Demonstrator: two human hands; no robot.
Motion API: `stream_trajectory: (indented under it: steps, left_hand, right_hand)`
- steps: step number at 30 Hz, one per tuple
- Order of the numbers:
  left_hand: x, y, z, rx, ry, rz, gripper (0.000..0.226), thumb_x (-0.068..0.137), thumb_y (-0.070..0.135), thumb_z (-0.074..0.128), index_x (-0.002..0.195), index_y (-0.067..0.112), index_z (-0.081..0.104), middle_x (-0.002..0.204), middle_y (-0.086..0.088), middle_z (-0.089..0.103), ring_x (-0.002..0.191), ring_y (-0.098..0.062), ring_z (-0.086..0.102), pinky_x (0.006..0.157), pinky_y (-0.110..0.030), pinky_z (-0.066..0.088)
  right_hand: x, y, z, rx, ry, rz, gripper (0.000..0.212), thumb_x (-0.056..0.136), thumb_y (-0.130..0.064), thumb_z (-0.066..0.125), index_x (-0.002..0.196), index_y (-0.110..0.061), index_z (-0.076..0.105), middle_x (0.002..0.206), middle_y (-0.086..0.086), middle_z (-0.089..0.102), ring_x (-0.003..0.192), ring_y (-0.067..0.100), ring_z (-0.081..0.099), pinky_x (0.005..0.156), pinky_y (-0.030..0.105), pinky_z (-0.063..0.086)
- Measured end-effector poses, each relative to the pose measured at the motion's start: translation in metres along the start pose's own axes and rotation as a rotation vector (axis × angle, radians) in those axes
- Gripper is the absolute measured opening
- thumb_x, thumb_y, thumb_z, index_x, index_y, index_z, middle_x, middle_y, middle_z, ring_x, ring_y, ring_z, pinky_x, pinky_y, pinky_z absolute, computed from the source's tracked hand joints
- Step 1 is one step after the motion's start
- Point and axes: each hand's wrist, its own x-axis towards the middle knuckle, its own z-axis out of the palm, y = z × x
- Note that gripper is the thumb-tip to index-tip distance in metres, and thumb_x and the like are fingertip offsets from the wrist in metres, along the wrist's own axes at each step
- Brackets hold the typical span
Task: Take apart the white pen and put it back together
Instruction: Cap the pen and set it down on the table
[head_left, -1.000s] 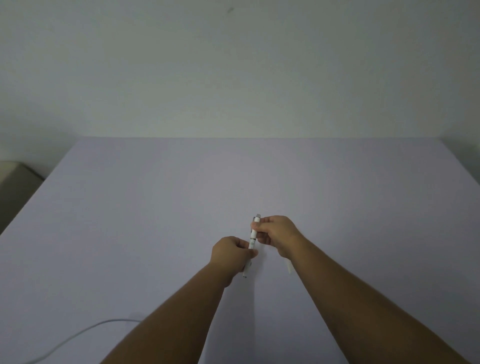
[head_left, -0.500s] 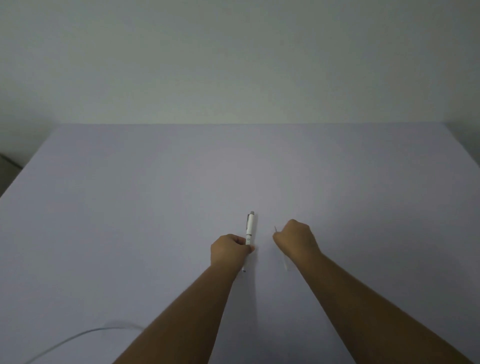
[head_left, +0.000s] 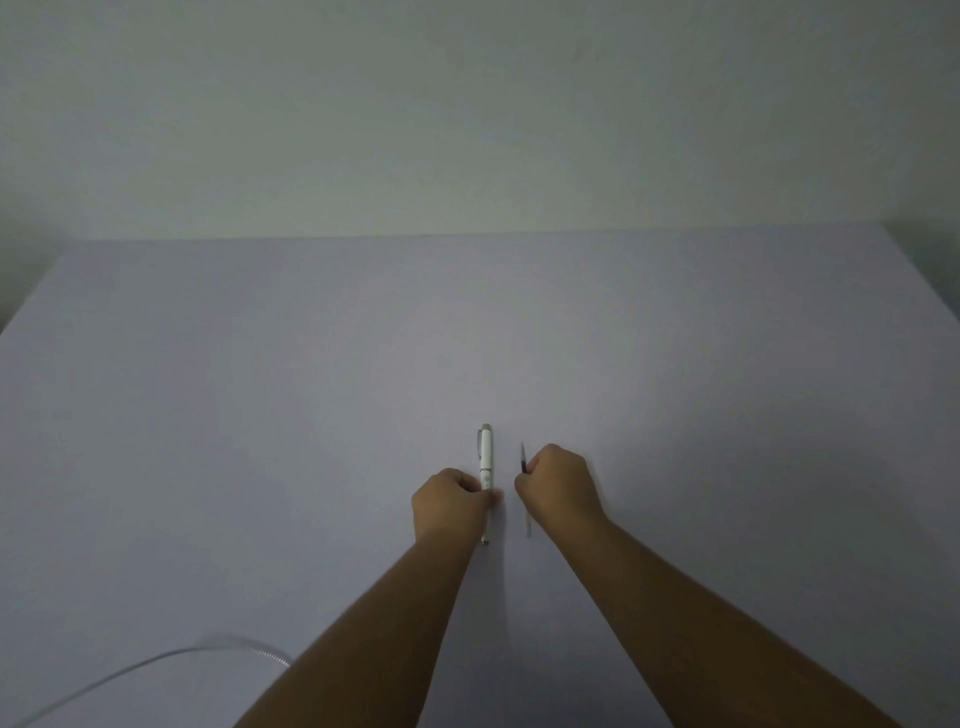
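The white pen body (head_left: 486, 457) with a silver top and clip points away from me, and my left hand (head_left: 451, 503) is shut around its lower half. Its near tip (head_left: 485, 540) sticks out below the hand. My right hand (head_left: 560, 486) is shut on the thin ink refill (head_left: 523, 458), whose dark tip points away from me; its pale tail (head_left: 528, 527) shows below the fist. The two parts lie side by side, a small gap apart, just above the pale lilac table (head_left: 311, 415).
A thin white cable (head_left: 156, 662) curves across the table's near left corner. A plain wall (head_left: 467, 114) stands behind the table's far edge. The table's left and right edges show at the frame's sides.
One second ago both hands held the pen together. My right hand has since pulled the refill out and moved to the right, leaving the pen body in my left hand.
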Motion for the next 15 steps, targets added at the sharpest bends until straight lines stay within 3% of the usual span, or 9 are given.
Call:
stream_trajectory:
  steps: [4, 9, 15]
  left_hand:
    - [0.0027, -0.0007, 0.0015, 0.008, 0.003, -0.006, 0.017, 0.073, 0.032, 0.078, 0.073, 0.020, 0.066, 0.066, 0.004, 0.063, 0.057, -0.009, 0.056, 0.047, -0.019, 0.040]
    - [0.0047, -0.0025, 0.0027, 0.018, 0.006, -0.009, 0.020, 0.072, 0.034, 0.079, 0.071, 0.020, 0.065, 0.065, 0.004, 0.063, 0.058, -0.009, 0.057, 0.048, -0.019, 0.041]
    - [0.0065, -0.0038, 0.0016, 0.037, 0.016, -0.013, 0.025, 0.070, 0.040, 0.078, 0.071, 0.018, 0.067, 0.063, 0.003, 0.064, 0.057, -0.010, 0.057, 0.049, -0.020, 0.042]
  right_hand:
    - [-0.0001, -0.0001, -0.0006, -0.010, -0.003, -0.021, 0.009, 0.082, -0.015, 0.057, 0.080, -0.008, 0.062, 0.075, 0.008, 0.057, 0.067, 0.023, 0.054, 0.055, 0.026, 0.037]
    - [-0.0015, 0.0000, 0.0001, 0.010, 0.000, -0.039, 0.009, 0.083, -0.017, 0.057, 0.075, -0.012, 0.057, 0.072, 0.007, 0.057, 0.065, 0.022, 0.054, 0.044, 0.022, 0.030]
    - [-0.0034, 0.0017, 0.0019, 0.049, 0.012, -0.032, 0.021, 0.081, -0.023, 0.060, 0.088, -0.006, 0.068, 0.086, 0.012, 0.072, 0.080, 0.028, 0.068, 0.061, 0.028, 0.046]
